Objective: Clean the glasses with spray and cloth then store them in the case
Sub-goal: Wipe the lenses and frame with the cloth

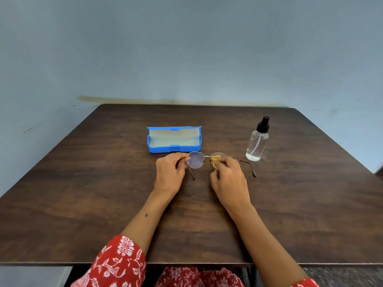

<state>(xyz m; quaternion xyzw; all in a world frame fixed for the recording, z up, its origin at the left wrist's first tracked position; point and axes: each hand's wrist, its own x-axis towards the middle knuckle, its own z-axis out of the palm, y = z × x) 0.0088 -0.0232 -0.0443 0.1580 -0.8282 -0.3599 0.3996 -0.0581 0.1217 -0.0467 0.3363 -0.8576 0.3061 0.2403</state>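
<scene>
Round metal-framed glasses (195,160) are held just above the dark wooden table (103,183), arms unfolded. My left hand (169,175) pinches the frame at the left lens's outer edge. My right hand (228,179) pinches a small yellow cloth (216,158) against the right lens, which the cloth partly covers. Just behind the glasses a blue case (174,150) lies open, its pale lining empty. A clear spray bottle (257,141) with a black nozzle stands upright to the right of the glasses.
The table butts against a pale blue wall (186,48) at the back. Its front edge (186,264) runs just above my red floral clothing.
</scene>
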